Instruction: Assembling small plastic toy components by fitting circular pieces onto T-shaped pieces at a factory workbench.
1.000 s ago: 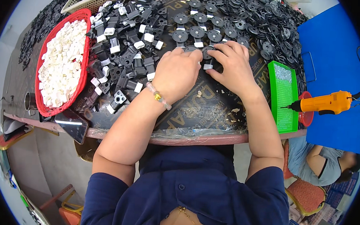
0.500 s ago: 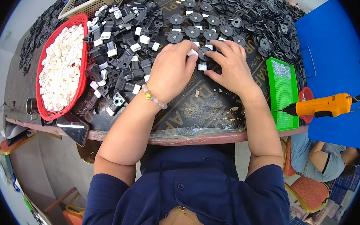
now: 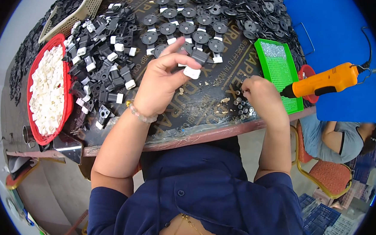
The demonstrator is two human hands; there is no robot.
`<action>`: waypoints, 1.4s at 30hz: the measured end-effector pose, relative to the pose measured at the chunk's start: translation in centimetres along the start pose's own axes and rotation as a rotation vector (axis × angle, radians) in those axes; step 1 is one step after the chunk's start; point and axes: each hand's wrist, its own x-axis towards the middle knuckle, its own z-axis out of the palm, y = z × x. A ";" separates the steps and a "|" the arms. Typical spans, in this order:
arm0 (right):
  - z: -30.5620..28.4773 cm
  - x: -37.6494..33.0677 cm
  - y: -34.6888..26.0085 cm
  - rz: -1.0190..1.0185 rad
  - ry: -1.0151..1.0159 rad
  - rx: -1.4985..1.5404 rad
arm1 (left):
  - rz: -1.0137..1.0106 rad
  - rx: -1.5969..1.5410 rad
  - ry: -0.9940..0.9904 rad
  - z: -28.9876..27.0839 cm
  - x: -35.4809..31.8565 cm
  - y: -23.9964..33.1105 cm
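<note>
My left hand [image 3: 162,79] is raised over the table, thumb and index finger pinching a black plastic block [image 3: 200,55] with a white end cap [image 3: 192,72] facing me. Its other fingers are bent up. To the right, my right hand [image 3: 263,96] hovers low over a cluster of small metal cylinders [image 3: 243,108], fingertips pressed together. What sits between those fingertips is too small to make out. Beyond my left hand, black discs [image 3: 186,28] on blocks with white ends stand in rows, some partly hidden by the fingers.
A red basket [image 3: 30,101] of white caps and a heap of black blocks [image 3: 99,56] lie left. A green tray [image 3: 281,67] holds small screws, with an orange electric screwdriver [image 3: 326,80] beside it. Loose discs [image 3: 255,9] are piled at the back. Another person [image 3: 337,137] sits right.
My left hand has lifted a black block with its white cap. My right hand has left the discs for the metal cylinders, formerly hidden under my forearm. The whole view has shifted.
</note>
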 end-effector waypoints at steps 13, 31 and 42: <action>-1.1 2.9 -2.5 -0.012 0.278 0.633 | -0.299 -0.520 0.023 0.9 0.1 0.3; -2.9 13.0 -5.6 -0.209 0.116 0.533 | -0.286 -0.415 0.021 -0.2 0.5 -0.1; -0.6 11.6 -5.5 -0.230 -0.006 0.964 | -0.385 -0.672 -0.008 -0.5 0.8 -1.1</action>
